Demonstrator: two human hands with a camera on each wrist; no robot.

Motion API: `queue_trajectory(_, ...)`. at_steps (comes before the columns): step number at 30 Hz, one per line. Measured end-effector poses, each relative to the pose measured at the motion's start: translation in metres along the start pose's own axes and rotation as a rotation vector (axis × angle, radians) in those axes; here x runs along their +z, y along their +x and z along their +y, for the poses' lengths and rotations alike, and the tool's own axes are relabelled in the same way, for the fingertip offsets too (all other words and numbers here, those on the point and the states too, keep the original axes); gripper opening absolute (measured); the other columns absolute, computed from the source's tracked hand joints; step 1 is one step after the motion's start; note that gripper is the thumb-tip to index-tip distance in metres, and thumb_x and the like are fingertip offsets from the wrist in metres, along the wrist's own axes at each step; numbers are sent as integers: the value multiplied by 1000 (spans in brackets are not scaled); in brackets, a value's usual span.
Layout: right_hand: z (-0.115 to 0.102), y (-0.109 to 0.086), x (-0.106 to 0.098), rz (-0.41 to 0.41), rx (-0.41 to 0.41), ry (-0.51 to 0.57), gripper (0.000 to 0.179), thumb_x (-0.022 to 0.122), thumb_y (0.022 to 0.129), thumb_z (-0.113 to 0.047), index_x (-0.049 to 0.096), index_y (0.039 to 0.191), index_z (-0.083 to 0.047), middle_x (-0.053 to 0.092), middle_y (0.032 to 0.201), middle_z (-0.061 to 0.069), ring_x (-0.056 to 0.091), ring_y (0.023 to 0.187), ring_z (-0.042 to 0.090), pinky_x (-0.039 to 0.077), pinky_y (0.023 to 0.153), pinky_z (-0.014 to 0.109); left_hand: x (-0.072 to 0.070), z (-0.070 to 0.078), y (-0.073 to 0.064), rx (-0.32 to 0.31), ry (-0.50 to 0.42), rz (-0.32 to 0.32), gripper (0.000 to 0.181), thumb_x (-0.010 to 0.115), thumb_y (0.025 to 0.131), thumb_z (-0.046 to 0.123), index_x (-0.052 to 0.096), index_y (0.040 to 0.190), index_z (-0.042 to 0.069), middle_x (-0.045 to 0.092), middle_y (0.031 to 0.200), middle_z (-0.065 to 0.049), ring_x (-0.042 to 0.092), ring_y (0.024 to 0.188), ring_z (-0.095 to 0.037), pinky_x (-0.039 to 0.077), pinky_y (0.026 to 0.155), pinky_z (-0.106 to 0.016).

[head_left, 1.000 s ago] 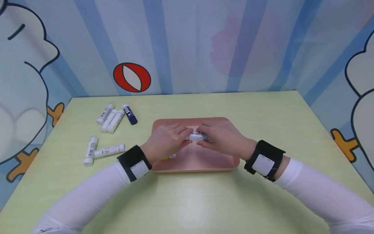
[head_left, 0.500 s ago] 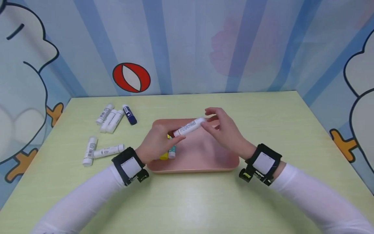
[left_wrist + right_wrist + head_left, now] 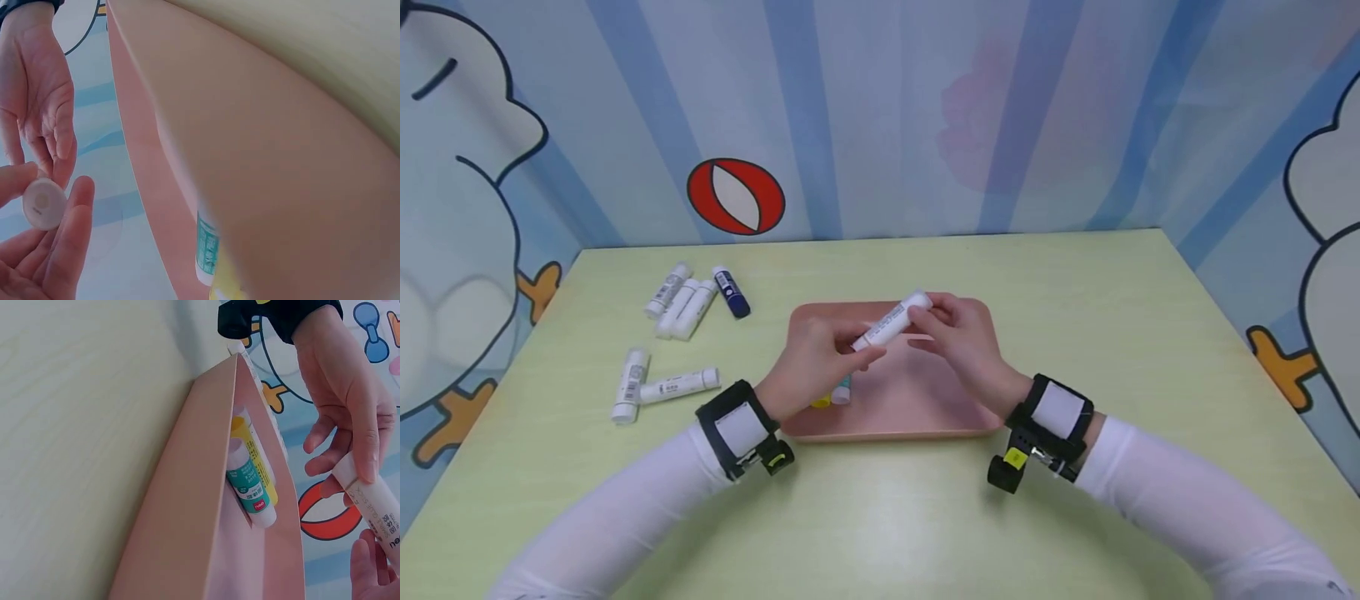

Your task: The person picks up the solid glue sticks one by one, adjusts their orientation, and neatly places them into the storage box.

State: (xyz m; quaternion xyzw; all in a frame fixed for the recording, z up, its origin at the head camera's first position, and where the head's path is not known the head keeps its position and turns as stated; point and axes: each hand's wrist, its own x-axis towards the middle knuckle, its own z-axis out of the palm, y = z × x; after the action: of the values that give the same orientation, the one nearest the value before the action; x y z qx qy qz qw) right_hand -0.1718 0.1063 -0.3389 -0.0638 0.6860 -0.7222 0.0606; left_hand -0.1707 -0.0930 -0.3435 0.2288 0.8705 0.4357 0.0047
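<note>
A white glue stick [image 3: 891,322] is held tilted above the pink tray [image 3: 917,427], its right end higher. My left hand [image 3: 808,367] pinches the lower end between thumb and fingers. My right hand [image 3: 962,346] grips the upper end. In the left wrist view, the round end [image 3: 45,204] of the stick faces the camera. The right wrist view shows dark print along its side. Inside the tray lie a green-and-white glue stick [image 3: 250,482], a yellow glue stick [image 3: 255,453] and a white tube partly hidden behind them. From above, my left hand partly covers these.
Left of the tray, a white glue stick [image 3: 630,386] touches another white stick [image 3: 680,387] on the table. Farther back lie several white sticks [image 3: 685,308] in a cluster beside a navy glue stick [image 3: 732,292]. A patterned backdrop [image 3: 880,125] stands behind the table.
The glue stick has gone from level between both hands to tilted. My right hand's fingers spread at its end half a second ago; now they have closed in on it, and the right wrist has moved left.
</note>
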Motion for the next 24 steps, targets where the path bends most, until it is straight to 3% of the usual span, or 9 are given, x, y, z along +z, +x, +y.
queue_trajectory(4, 0, -1, 2, 17, 12, 3, 38, 59, 87, -18, 52, 117, 3, 60, 107, 16, 61, 92, 23, 49, 74, 33, 0, -1, 0, 8, 40, -7, 30, 69, 78, 29, 68, 104, 16, 63, 75, 9, 53, 60, -9, 46, 51, -27)
queue_trajectory(8, -3, 2, 4, 38, 25, -19, 36, 59, 87, -18, 53, 116, 2, 60, 106, 14, 61, 91, 23, 50, 74, 33, -5, -4, -2, 15, 103, -23, 34, 64, 79, 40, 67, 105, 18, 63, 81, 12, 54, 69, -8, 47, 60, -23)
queue_trajectory(14, -7, 9, 1, 40, 99, -66, 36, 55, 90, -18, 48, 120, 0, 57, 109, 14, 59, 92, 23, 49, 76, 33, -26, -17, -15, -99, 273, -28, 43, 58, 84, 43, 53, 122, 22, 58, 104, 2, 54, 89, -15, 48, 71, -31)
queue_trajectory(19, -10, 16, -2, -16, 133, -128, 38, 54, 90, -17, 43, 124, -2, 57, 109, 16, 59, 93, 26, 48, 78, 35, -46, -35, -26, -175, 425, -56, 52, 58, 86, 39, 44, 130, 15, 48, 124, -9, 48, 108, -26, 44, 83, -45)
queue_trajectory(21, -10, 19, -2, -47, 148, -170, 40, 55, 90, -19, 42, 124, -4, 58, 108, 14, 59, 94, 26, 47, 80, 37, -50, -44, -30, -229, 441, -74, 56, 56, 86, 40, 42, 131, 11, 46, 125, -11, 48, 108, -27, 44, 83, -45)
queue_trajectory(24, -8, 25, 1, -106, 180, -221, 40, 54, 90, -21, 39, 123, -6, 58, 106, 15, 59, 95, 28, 47, 81, 38, -54, -54, -33, -331, 371, -127, 59, 54, 87, 41, 37, 133, 8, 52, 114, -12, 53, 93, -24, 48, 72, -36)
